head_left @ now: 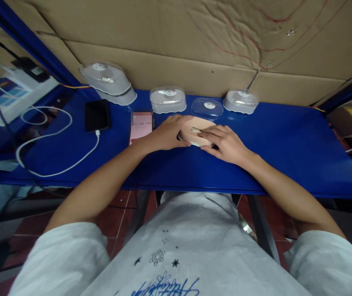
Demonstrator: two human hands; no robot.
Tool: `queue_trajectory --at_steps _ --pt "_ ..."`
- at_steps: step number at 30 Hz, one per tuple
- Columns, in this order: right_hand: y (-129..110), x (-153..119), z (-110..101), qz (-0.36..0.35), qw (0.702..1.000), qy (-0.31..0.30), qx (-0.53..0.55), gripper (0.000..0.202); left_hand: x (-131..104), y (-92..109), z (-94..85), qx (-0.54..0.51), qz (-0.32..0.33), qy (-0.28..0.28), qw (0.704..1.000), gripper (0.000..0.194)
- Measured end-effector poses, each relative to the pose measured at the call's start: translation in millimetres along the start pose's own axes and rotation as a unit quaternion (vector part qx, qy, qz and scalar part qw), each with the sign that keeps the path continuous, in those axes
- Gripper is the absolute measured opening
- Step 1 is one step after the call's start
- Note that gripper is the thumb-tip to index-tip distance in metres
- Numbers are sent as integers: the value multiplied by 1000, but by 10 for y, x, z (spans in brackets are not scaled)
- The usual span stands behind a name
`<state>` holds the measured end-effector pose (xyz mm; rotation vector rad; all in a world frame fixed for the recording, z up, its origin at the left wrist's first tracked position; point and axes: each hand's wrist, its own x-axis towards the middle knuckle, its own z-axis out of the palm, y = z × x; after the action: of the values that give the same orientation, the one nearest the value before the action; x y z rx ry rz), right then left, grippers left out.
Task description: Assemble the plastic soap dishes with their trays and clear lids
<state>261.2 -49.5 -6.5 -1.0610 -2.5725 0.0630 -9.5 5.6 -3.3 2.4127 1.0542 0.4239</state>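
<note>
An oval container (189,123) with a flat peach-coloured top lies on the blue table in front of me. My left hand (176,130) wraps its left side, thumb at the near edge and fingers behind. Over the right part curls my right hand (222,142): its fingertips rest on the top and its thumb is at the near right edge. A small pale stick-like piece (195,130) lies on the peach surface, touching or very close to the right fingertips. Just behind the container sits a clear oval plastic lid (205,110) with a round white sticker.
Clear-lidded white containers stand along the cardboard wall: a stack (109,84) at left, one in the middle (168,100), another at right (240,102). A phone (141,125) showing a timer lies left of my hands. Farther left are a black device (97,116) and its white cable (55,174).
</note>
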Motion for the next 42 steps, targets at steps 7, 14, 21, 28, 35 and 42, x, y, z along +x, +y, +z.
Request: queue_trajectory --at_steps 7,14,21,28,35,42 --pt "63 -1 -8 -24 1000 -10 13 47 -4 6 -48 2 38 -33 999 88" --pt "645 35 52 111 991 70 27 63 -36 93 -58 20 26 -82 996 107" --pt "798 6 128 133 989 57 12 79 -39 141 -62 28 3 -92 995 119" --pt "704 25 110 144 975 119 118 67 -3 103 -8 6 -36 -70 997 132" --pt "399 32 16 25 983 99 154 54 103 -125 139 -89 -33 63 993 153" --pt "325 38 58 -12 988 51 143 55 62 -38 147 -105 29 49 993 138"
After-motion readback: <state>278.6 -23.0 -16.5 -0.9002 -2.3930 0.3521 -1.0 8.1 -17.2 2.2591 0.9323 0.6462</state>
